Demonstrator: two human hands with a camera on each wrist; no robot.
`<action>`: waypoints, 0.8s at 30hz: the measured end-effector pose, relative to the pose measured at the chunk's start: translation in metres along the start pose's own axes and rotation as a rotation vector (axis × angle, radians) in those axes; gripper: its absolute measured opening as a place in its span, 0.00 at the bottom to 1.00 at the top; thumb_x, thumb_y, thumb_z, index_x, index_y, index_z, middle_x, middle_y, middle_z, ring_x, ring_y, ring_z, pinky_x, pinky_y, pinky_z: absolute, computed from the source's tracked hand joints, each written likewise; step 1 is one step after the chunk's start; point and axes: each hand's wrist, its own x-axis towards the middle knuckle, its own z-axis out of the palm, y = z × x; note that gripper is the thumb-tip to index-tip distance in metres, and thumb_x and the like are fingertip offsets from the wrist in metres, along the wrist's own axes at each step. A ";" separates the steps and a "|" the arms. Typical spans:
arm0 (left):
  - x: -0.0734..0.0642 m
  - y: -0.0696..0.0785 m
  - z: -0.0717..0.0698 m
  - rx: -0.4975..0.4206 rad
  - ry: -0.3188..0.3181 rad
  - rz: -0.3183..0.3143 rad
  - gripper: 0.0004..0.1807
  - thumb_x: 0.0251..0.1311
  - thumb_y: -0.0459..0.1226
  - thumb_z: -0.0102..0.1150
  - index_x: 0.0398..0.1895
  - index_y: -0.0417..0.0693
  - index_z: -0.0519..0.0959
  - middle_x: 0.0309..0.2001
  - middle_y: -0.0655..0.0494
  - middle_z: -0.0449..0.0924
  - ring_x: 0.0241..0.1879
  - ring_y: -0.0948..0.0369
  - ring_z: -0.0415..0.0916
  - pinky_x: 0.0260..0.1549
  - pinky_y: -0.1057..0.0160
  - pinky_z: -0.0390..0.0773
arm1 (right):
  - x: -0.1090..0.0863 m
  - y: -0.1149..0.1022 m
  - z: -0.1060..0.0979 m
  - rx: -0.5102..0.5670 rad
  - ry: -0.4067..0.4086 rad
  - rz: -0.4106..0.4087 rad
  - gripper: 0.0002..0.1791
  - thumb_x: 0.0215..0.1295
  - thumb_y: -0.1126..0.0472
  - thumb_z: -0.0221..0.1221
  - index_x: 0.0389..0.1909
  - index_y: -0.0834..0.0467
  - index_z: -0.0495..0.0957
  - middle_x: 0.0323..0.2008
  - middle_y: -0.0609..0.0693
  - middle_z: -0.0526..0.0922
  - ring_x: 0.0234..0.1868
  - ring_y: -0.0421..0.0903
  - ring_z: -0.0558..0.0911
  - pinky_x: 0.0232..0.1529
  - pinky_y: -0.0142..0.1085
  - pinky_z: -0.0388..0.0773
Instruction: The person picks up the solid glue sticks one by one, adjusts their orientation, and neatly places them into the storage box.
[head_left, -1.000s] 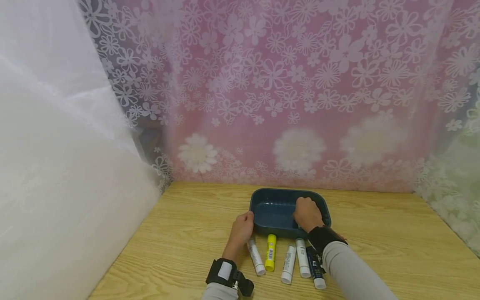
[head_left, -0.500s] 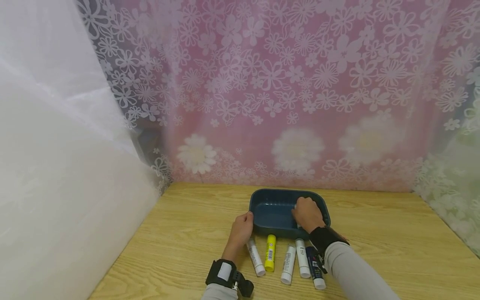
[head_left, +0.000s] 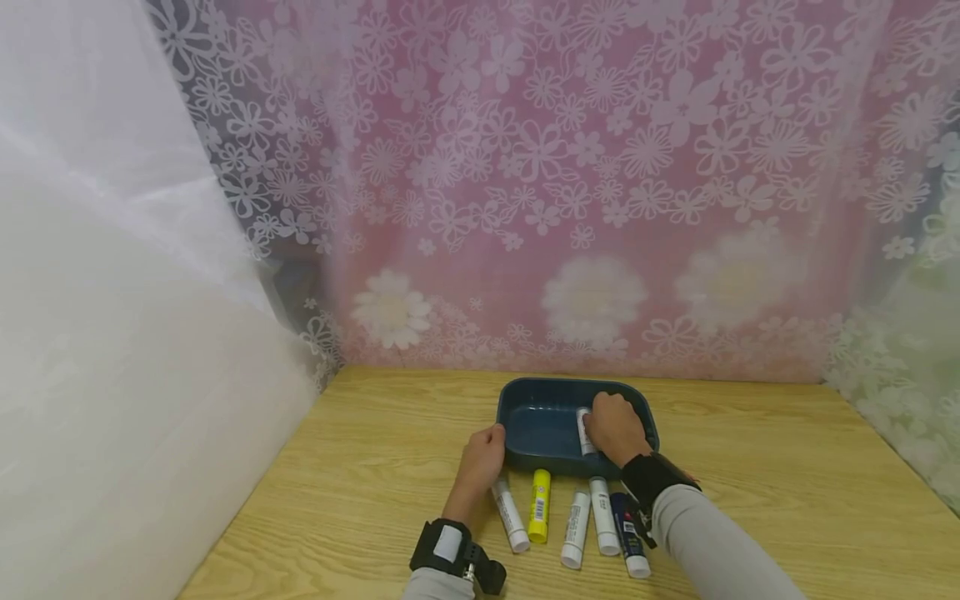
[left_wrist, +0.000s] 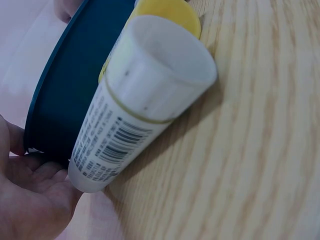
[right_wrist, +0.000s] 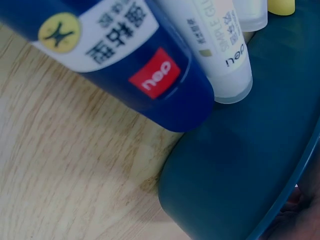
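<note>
Starting at the left, I have the left hand at the tray's left edge, its thumb over the rim and its fingers curled against the outer wall, pinching the tray there. The tray sits toward the far edge of the worktop. If that pinch slackened, I judge a push from the other side could make the tray skid or twist.

Just beside the left hand, along the tray's near edge, lies the leftmost white stick; a twist of that wrist could set it rolling. Next comes the yellow stick, then the middle white stick. Above that, inside the tray's right half, is the inner white stick, partly covered by the right hand.

Further right lie the right white stick and the dark blue stick, making 5 outside the tray. The right hand is bent down inside the tray's right side. Its fingertips are hidden, so I cannot tell whether they pinch the inner stick or merely touch it; a careless lift could tip or drag it. The wrist strap hangs close by the dark blue stick, and swinging back low could knock it toward the near edge.
</note>
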 end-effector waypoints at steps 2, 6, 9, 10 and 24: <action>0.000 0.000 0.000 0.005 0.004 0.002 0.23 0.79 0.45 0.41 0.55 0.41 0.83 0.51 0.47 0.83 0.49 0.55 0.76 0.48 0.50 0.76 | 0.000 0.000 0.000 0.002 0.003 -0.001 0.11 0.68 0.66 0.59 0.29 0.70 0.76 0.19 0.58 0.74 0.23 0.56 0.81 0.24 0.44 0.73; 0.001 -0.001 0.000 0.008 0.002 0.002 0.24 0.79 0.45 0.40 0.58 0.40 0.82 0.54 0.46 0.83 0.53 0.53 0.78 0.52 0.48 0.77 | -0.001 0.001 0.000 -0.007 0.018 -0.010 0.11 0.68 0.66 0.60 0.34 0.73 0.77 0.22 0.61 0.76 0.26 0.59 0.82 0.26 0.47 0.76; 0.001 -0.002 0.000 0.003 -0.005 -0.005 0.25 0.79 0.46 0.40 0.60 0.39 0.81 0.58 0.44 0.82 0.58 0.49 0.78 0.56 0.44 0.76 | -0.001 0.002 0.001 -0.020 0.030 -0.018 0.12 0.68 0.66 0.61 0.38 0.75 0.77 0.27 0.65 0.80 0.30 0.63 0.84 0.31 0.52 0.81; 0.001 -0.002 0.001 0.001 -0.006 -0.008 0.25 0.79 0.46 0.40 0.61 0.39 0.80 0.59 0.44 0.81 0.59 0.49 0.77 0.57 0.43 0.76 | -0.001 0.002 0.001 -0.025 0.034 -0.021 0.13 0.67 0.65 0.62 0.38 0.75 0.77 0.28 0.66 0.81 0.31 0.64 0.84 0.32 0.53 0.82; 0.002 -0.004 0.003 -0.005 -0.002 -0.015 0.25 0.79 0.46 0.40 0.63 0.40 0.79 0.63 0.42 0.79 0.64 0.44 0.75 0.62 0.40 0.72 | -0.002 0.002 -0.004 -0.004 0.004 0.028 0.15 0.69 0.63 0.60 0.40 0.75 0.77 0.27 0.64 0.80 0.27 0.59 0.83 0.25 0.47 0.79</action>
